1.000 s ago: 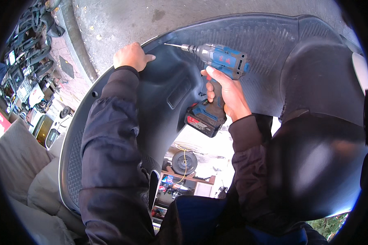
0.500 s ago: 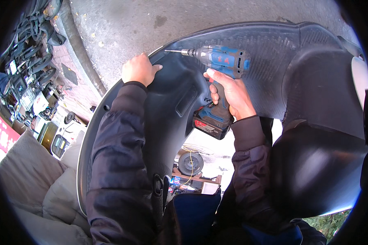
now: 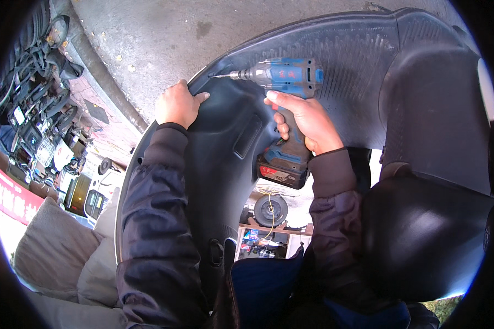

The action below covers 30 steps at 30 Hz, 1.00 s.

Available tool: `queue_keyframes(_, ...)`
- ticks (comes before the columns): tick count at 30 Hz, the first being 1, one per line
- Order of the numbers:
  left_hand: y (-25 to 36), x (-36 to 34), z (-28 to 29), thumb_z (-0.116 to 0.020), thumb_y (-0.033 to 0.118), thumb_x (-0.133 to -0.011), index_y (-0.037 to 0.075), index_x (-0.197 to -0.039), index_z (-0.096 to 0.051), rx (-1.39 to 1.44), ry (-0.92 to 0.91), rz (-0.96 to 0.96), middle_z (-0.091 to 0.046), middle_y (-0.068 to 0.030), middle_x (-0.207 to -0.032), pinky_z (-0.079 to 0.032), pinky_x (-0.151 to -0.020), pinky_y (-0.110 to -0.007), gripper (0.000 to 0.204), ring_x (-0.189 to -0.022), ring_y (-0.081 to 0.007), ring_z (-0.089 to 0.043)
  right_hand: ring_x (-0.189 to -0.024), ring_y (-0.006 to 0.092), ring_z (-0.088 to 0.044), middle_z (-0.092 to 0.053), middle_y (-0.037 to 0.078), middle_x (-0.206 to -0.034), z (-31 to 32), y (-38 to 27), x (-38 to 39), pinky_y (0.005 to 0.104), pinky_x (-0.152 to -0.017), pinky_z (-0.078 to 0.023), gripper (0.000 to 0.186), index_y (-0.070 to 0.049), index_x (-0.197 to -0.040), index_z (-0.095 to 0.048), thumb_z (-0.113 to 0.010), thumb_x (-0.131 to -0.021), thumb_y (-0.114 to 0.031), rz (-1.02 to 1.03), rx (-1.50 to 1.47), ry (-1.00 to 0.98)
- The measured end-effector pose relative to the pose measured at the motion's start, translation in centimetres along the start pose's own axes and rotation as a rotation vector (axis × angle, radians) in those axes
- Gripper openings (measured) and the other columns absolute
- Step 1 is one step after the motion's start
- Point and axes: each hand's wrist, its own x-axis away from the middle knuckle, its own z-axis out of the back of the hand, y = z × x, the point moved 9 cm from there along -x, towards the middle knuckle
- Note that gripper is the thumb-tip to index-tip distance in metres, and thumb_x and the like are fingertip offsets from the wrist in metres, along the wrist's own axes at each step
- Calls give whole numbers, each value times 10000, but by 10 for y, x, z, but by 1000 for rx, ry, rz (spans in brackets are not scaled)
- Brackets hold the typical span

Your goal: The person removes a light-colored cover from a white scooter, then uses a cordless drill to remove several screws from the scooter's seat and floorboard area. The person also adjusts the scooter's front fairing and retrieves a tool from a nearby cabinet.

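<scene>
A curved black plastic scooter body panel [image 3: 340, 49] spans the view, with a raised rim and ribbed footboard. My left hand [image 3: 175, 107] grips its left rim, thumb over the inner side. My right hand [image 3: 304, 123] is wrapped round the handle of a blue cordless drill [image 3: 288, 74], battery hanging below. The long thin bit [image 3: 222, 75] points left, its tip at a small spot on the rim just above my left thumb; whether it touches a fastener I cannot tell.
A black seat [image 3: 425, 236] fills the lower right, a grey padded cover [image 3: 57, 247] the lower left. Scooters and parts [image 3: 46, 142] line the pavement at left, beside concrete ground [image 3: 148, 33]. A wheel [image 3: 270, 210] and tool shelf [image 3: 260, 244] show through the panel's opening.
Both hands and the drill sit lower in the view than a second ago; the bit tip has moved left and down onto the rim. The background has also shifted slightly.
</scene>
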Motion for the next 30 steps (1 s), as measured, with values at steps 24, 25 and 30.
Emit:
queue_keyframes(24,3,3,-2,-812,534,-843,-13,-1055,-721,17,21,22,-755,-255,-1025,-571,-910,-506,594,-1007,-421,-734,-546,107,-568,-609,21,-718,-3,-19,-19,278,-480,-440,321,-16,-989,-710,-802,-909,-313,-22,176,-43)
queue_keyframes(25,4,2,-3,-809,532,-850,-7,-1065,-718,9,16,13,-757,-243,-1037,-576,-914,-497,587,-1017,-412,-735,-546,107,-568,-609,21,-716,-3,-19,-19,278,-481,-439,320,-16,-987,-710,-802,-909,-312,-26,173,-40)
queue_keyframes(30,4,0,-5,-806,524,-862,4,-1085,-714,-5,11,-5,-761,-221,-1056,-585,-925,-482,573,-1039,-399,-738,-551,105,-567,-614,21,-716,-4,-20,-18,280,-493,-440,317,-16,-984,-713,-807,-905,-309,-19,180,-27)
